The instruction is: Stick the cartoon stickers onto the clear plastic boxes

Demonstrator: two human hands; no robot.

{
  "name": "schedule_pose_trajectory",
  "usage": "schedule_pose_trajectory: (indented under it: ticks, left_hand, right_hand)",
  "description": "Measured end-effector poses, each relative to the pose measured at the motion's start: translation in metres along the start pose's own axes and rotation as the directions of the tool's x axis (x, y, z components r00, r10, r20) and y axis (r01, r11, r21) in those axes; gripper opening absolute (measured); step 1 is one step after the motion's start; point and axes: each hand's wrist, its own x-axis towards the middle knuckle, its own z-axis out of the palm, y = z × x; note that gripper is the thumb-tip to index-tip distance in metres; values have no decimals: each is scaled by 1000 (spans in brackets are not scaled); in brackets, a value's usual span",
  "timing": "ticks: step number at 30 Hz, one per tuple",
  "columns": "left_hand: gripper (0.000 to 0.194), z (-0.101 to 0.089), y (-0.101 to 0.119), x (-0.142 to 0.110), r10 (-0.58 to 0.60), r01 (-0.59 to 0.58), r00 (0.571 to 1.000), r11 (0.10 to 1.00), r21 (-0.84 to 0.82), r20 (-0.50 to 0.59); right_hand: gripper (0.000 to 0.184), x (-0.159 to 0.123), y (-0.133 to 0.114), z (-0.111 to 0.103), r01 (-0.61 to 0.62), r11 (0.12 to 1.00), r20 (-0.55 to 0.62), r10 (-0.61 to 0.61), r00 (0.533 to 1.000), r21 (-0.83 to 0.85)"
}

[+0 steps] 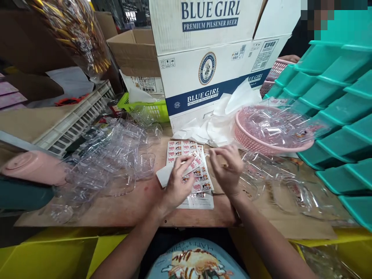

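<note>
A stack of sticker sheets (183, 149) with small red and white labels lies on the wooden tabletop (128, 209). My left hand (178, 182) presses on the sheets, its fingers curled around the edge of a lifted sheet. Just to the right, my right hand (227, 168) hovers over the sheets' right edge with fingertips pinched together; what they hold is too small to make out. A heap of clear plastic containers (113, 155) lies to the left of the sheets. More clear containers with labels (290, 190) lie to the right.
A pink basket (247, 141) full of clear containers sits at the right rear beside crumpled white paper (215, 120). A Blue Girl beer carton (209, 58) stands behind. Teal crates (334, 100) are stacked at right. A white crate (75, 116) and a green basket (151, 110) stand at left.
</note>
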Motion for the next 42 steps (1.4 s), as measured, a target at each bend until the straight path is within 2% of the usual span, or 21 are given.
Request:
schedule_pose_trajectory:
  ticks: [2, 4, 7, 11, 12, 13, 14, 16, 17, 19, 22, 24, 29, 31, 33, 35, 36, 38, 40, 41, 42]
  left_hand:
    - [58, 9, 5, 1, 29, -21, 997, 994, -103, 72]
    - [60, 11, 4, 1, 37, -30, 998, 990, -141, 47]
    - [61, 4, 2, -3, 59, -54, 997, 995, -89, 54]
    - [63, -13, 13, -11, 128, -129, 978, 992, -5, 163]
    - [64, -19, 15, -12, 126, -130, 979, 991, 20, 158]
    - [66, -27, 17, -12, 114, -122, 986, 990, 65, 122]
    - [68, -36, 17, -11, 102, -110, 993, 984, 139, 63]
    - [71, -58, 14, -9, 121, -97, 992, 928, 361, -46]
    - [71, -70, 12, -7, 150, -108, 987, 869, 483, -50]
    - [66, -89, 8, -4, 188, -171, 981, 719, 674, 49]
    - [54, -106, 4, -5, 164, -263, 965, 538, 801, 206]
    - [44, -109, 0, -11, 173, -324, 946, 475, 818, 274]
    - [37, -106, -18, -37, 221, -478, 878, 430, 766, 424]
    - [37, -103, -25, -46, 207, -487, 873, 410, 772, 441]
    - [37, -102, -29, -52, 180, -475, 879, 399, 784, 442]
    - [36, -104, -32, -56, 157, -425, 903, 450, 785, 399]
    - [35, -106, -33, -58, 145, -378, 923, 514, 770, 357]
    - [32, -108, -31, -58, 100, -235, 967, 713, 661, 236]
    - [27, -105, -26, -54, -25, -3, 997, 930, 367, 70]
    - [31, -100, -21, -50, -124, 122, 992, 984, 131, 4]
    - [37, -93, -16, -44, -229, 223, 973, 964, -142, -25]
  right_hand:
    - [10, -9, -11, 2, 116, 992, 158, -109, 981, -39]
    - [17, -14, -18, -1, 115, 991, 296, -129, 947, 64]
    - [34, -9, -22, -11, 130, 982, 404, -175, 898, 138]
    - [26, 6, -28, -24, 471, 882, 482, -408, 775, -11]
    - [24, 10, -30, -27, 506, 863, 438, -448, 779, -16]
    - [23, 12, -32, -30, 504, 864, 356, -466, 810, -17]
    - [23, 14, -35, -33, 462, 887, 254, -444, 859, -14]
    - [22, 16, -40, -37, 299, 954, 91, -301, 949, 29]
    - [23, 16, -42, -37, 205, 975, 74, -211, 975, 81]
    - [35, 13, -46, -30, 35, 976, 181, -74, 981, 213]
    - [70, 4, -49, -2, -126, 923, 426, -44, 904, 363]
    - [83, 1, -49, 25, -191, 890, 491, -42, 870, 414]
    - [91, 14, -64, 107, -294, 869, 538, 39, 842, 397]
    - [101, 21, -76, 141, -348, 854, 597, 56, 800, 386]
    - [109, 26, -87, 169, -434, 795, 642, 74, 763, 424]
    - [110, 29, -93, 184, -483, 734, 629, 99, 771, 477]
    - [108, 31, -93, 185, -488, 697, 589, 116, 800, 526]
    - [106, 34, -90, 176, -468, 592, 469, 165, 868, 656]
    - [107, 33, -85, 156, -435, 440, 356, 253, 900, 786]
    - [107, 31, -83, 144, -422, 371, 322, 303, 897, 827]
    - [107, 27, -82, 133, -422, 323, 308, 348, 885, 847]
